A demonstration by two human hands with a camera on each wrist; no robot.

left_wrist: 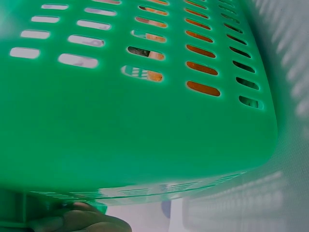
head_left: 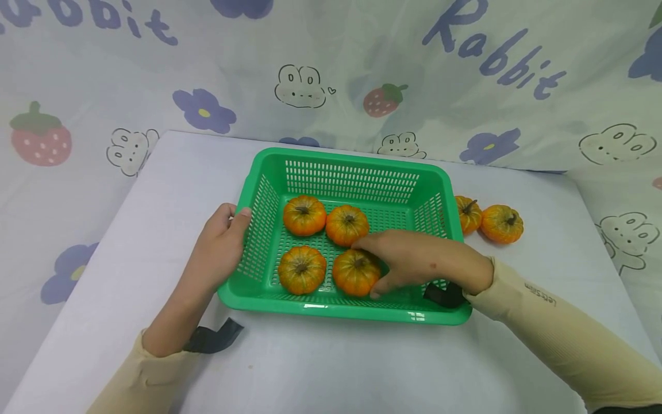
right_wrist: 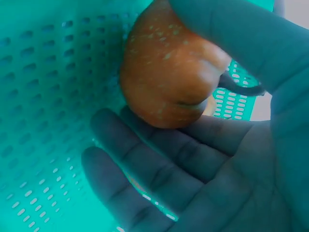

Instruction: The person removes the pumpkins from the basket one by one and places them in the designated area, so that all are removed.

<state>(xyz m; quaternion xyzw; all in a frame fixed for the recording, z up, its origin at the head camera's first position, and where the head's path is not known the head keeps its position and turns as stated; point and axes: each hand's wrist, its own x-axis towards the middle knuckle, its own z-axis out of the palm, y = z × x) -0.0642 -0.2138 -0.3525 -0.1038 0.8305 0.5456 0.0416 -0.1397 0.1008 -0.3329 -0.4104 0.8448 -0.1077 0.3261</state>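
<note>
The green basket (head_left: 345, 172) sits near the middle of the white counter (head_left: 155, 230), with bare counter open to its left, to its right past two loose pumpkins, and along its near side; behind it the counter ends close to a printed cloth backdrop (head_left: 331, 69). The basket's slotted walls rise all round, and the top stands open. Inside the basket lie four small orange pumpkins in two rows: a far-left pumpkin (head_left: 304, 215), a far-right pumpkin (head_left: 346, 225), a near-left pumpkin (head_left: 301, 269) and a near-right pumpkin (head_left: 355, 272). Outside, just beside the basket's right wall, one loose pumpkin (head_left: 468, 214) lies touching or nearly touching the wall, with another pumpkin (head_left: 501, 223) just right of it. The left hand (head_left: 219, 247) holds the basket's left wall, thumb hooked over the rim and fingers (left_wrist: 79, 220) curled against the outside below. The right hand (head_left: 419, 259) reaches over the basket's right side onto the near-right pumpkin; its fingers (right_wrist: 145, 164) lie loosely spread beneath and beside the fruit with the thumb across its top, cupping it lightly rather than clenching.
</note>
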